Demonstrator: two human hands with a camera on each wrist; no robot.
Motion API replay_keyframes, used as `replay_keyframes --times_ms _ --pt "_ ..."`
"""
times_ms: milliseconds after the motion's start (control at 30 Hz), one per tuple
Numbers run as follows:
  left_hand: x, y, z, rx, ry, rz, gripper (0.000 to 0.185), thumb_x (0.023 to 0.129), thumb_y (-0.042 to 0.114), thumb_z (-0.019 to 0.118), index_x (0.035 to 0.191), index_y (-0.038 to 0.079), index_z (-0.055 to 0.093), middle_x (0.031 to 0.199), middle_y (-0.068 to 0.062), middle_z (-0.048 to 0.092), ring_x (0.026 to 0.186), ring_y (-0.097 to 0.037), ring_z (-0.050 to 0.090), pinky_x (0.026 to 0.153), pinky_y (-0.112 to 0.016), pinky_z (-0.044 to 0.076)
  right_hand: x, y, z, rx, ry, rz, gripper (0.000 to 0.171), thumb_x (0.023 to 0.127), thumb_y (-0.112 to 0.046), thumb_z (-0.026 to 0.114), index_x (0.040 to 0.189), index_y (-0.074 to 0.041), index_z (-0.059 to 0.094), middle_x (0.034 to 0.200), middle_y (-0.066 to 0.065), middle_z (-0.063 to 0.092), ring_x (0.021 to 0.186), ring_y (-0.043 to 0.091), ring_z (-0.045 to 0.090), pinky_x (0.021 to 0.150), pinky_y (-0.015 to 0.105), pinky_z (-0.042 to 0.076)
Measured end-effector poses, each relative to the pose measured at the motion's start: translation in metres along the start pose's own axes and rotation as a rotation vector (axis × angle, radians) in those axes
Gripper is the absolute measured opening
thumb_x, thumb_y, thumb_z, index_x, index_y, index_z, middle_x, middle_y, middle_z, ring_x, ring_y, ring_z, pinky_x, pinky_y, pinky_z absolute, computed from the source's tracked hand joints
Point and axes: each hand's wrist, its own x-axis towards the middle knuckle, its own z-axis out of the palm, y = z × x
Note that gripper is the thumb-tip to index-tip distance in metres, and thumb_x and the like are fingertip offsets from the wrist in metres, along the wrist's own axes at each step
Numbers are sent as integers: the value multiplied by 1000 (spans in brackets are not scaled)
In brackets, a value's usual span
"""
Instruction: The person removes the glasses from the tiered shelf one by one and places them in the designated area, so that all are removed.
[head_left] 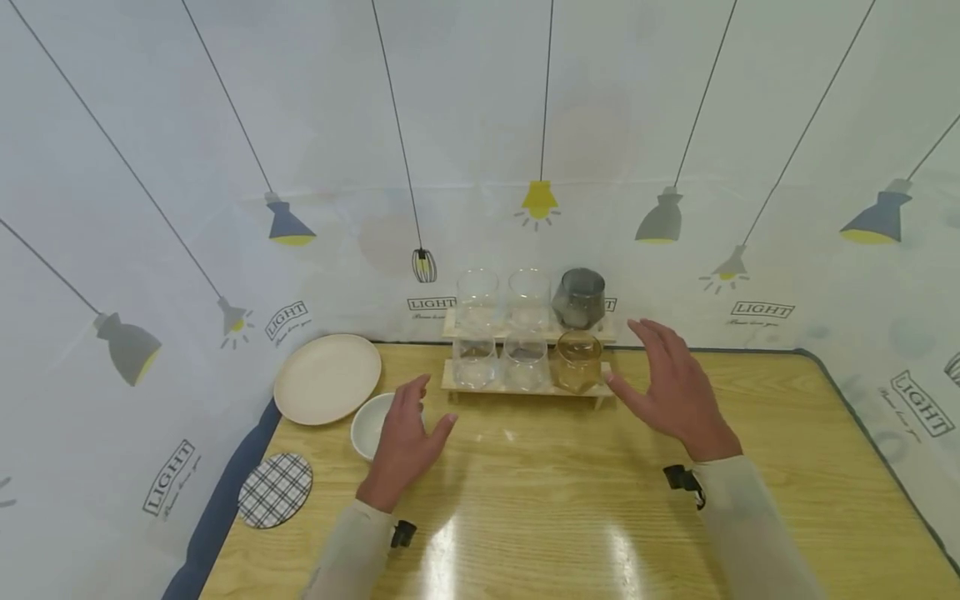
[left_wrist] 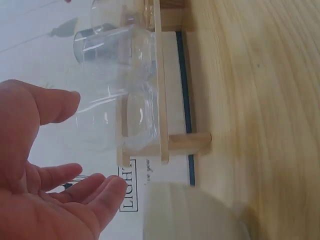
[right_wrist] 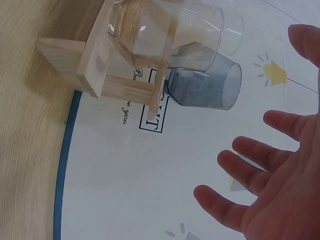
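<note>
A two-tier wooden rack stands against the back wall, holding several clear glasses. On its right end, a smoky grey glass occupies the upper tier and an amber glass the lower one. My right hand hovers just right of the amber glass, fingers spread, holding nothing. Its fingers and the grey glass appear apart in the right wrist view. My left hand, also bare of any object, is over a white bowl and partly hides it. A clear glass lies beyond its loosely bent fingers in the left wrist view.
A large cream plate sits at the table's back left corner. In front of it lies a round plaid coaster. Printed sheeting with lamp pictures surrounds the wooden table at the back and sides.
</note>
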Motion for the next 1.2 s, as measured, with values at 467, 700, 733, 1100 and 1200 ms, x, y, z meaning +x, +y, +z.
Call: replay_keyframes --times_ms 467,700,733,1100,1200 --pt "26 13 31 -245 20 -164 69 102 12 68 161 -1 32 159 -27 42 146 -44 47 114 -53 51 51 7 23 275 -81 191 80 103 -42 66 165 -6 29 162 24 41 146 45 43 111 69 41" --pt "33 11 48 -190 73 -205 66 104 15 64 161 2 34 157 -29 45 145 -46 47 118 -59 42 68 18 36 409 -58 237 83 102 -47 66 164 -5 30 163 22 41 150 42 42 115 65 43" --pt "33 10 50 -193 83 -213 65 105 15 63 161 1 34 157 -29 44 146 -46 45 120 -59 40 70 20 37 418 -61 244 83 102 -48 66 164 -5 30 164 22 41 150 41 42 115 65 44" --pt "47 -5 76 -307 199 -286 54 104 6 57 154 -5 41 152 -31 50 147 -43 46 124 -55 38 94 26 48 514 -148 305 89 100 -54 68 167 -13 26 165 23 40 148 43 45 114 63 46" --pt "50 -9 81 -318 232 -316 50 104 7 57 151 -3 45 148 -29 54 143 -41 50 121 -54 41 97 27 49 515 -175 304 90 100 -51 69 168 -14 23 164 25 39 147 47 45 113 64 47"
